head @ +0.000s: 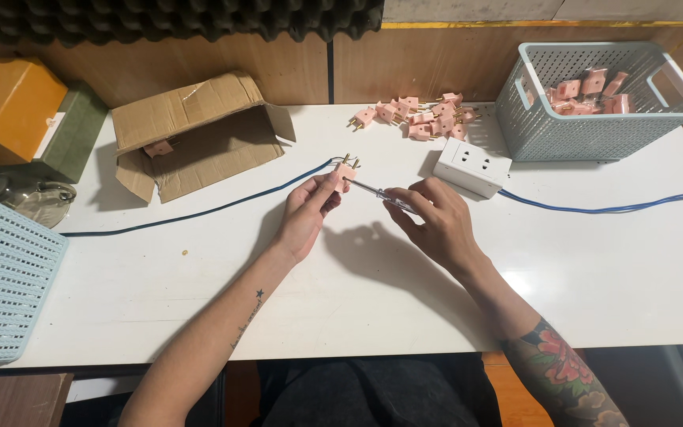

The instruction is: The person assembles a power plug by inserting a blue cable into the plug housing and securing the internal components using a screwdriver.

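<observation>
Here, near the middle of the white bench, the left hand is closed around a pink plug on a blue cord. The right hand is curled tight on a screwdriver, its tip touching the plug. At the far right corner, a grey basket holds more pink plugs. Beside it lies a loose pile of plugs.

Left of the white socket block lies an open cardboard box; right of it stands a grey basket.
</observation>
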